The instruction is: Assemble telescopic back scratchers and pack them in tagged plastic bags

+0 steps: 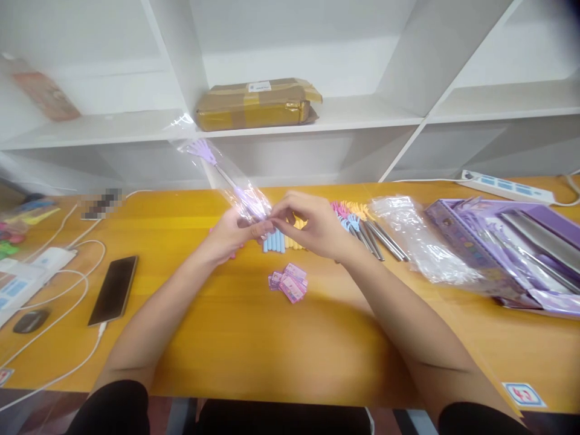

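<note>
My left hand [233, 235] is closed round the lower end of a clear plastic bag [229, 175]. Inside the bag, tilted up to the left, lies a purple back scratcher [202, 151] with a hand-shaped head and a thin metal rod. My right hand [312, 222] pinches at the bag's near end, its fingertips meeting my left thumb. Just behind the hands, partly hidden, are blue handles [274, 241] and yellow handles [296, 235]. Nearer me lies a small pile of pink and purple cards [290, 282].
Right of my hands are back scratcher heads with metal rods [371, 232], a stack of clear bags [417, 241] and a purple box [512, 248]. A phone [113, 290], cables and a power strip [36, 275] lie left. A taped parcel [258, 104] sits on the shelf behind.
</note>
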### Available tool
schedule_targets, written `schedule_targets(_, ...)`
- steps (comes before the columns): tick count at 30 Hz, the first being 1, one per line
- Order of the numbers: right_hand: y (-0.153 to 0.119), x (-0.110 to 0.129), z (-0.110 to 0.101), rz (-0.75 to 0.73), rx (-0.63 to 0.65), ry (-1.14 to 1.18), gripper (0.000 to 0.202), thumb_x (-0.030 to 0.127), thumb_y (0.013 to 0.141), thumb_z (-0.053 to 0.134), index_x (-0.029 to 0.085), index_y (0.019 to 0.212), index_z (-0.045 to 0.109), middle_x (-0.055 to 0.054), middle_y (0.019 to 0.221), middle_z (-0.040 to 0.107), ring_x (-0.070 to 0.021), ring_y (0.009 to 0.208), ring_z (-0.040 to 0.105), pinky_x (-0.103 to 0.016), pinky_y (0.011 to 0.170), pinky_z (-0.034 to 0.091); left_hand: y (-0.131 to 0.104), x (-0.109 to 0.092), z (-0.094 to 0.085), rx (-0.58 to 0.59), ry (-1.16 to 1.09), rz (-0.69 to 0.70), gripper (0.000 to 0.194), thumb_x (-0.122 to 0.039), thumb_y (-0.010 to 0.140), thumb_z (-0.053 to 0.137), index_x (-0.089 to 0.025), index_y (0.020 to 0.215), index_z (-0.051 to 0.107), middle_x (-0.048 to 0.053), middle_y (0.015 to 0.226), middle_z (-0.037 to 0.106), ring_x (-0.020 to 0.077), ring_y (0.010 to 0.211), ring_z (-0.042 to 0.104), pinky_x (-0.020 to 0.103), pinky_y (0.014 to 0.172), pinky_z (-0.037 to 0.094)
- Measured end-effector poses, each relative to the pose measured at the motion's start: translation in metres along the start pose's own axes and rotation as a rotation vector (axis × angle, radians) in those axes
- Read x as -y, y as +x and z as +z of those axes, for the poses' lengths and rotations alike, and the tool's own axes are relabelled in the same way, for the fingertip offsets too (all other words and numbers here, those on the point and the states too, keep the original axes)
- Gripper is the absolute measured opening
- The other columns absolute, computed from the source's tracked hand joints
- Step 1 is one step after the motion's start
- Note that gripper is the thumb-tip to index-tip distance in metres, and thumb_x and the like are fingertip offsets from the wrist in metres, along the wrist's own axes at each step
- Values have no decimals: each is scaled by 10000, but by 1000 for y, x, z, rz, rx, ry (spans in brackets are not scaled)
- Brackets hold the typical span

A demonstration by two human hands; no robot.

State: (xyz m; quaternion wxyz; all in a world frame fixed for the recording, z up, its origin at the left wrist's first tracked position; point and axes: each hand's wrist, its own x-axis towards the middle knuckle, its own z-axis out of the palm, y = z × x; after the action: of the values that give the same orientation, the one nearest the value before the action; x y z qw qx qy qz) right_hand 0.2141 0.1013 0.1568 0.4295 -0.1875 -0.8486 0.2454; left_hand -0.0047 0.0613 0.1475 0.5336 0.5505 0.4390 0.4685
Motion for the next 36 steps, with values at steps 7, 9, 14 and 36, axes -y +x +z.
schedule_targets(7,0,1,-1,-12,9,-10,80,283,1031,672,243,975,713,-14,894,673,-146,798,602,-320,760,494,-2,-5,-1,79,149,5,377,-504,807,921,-180,896,749,47,696,719,147,560,643,216,402,353)
schedule_targets(9,0,-1,0,-13,-5,6,66,302,1028,693,249,1003,723,-10,897,670,-140,788,592,-319,755,488,-2,-8,1,82,167,24,341,-474,810,922,-176,857,761,50,694,721,149,570,648,224,429,399)
schedule_targets(14,2,-8,2,141,-118,161,367,464,928,828,254,1180,663,-1,929,630,-122,721,524,-306,681,453,-3,-13,2,58,93,54,247,-360,785,941,-179,872,798,49,749,754,176,641,690,283,586,549)
schedule_targets(36,2,-18,3,48,136,101,409,405,1104,566,183,762,554,44,706,488,-84,657,418,-240,644,327,-8,-13,-3,154,464,60,463,-617,969,695,-161,898,669,15,758,660,122,641,605,225,545,458)
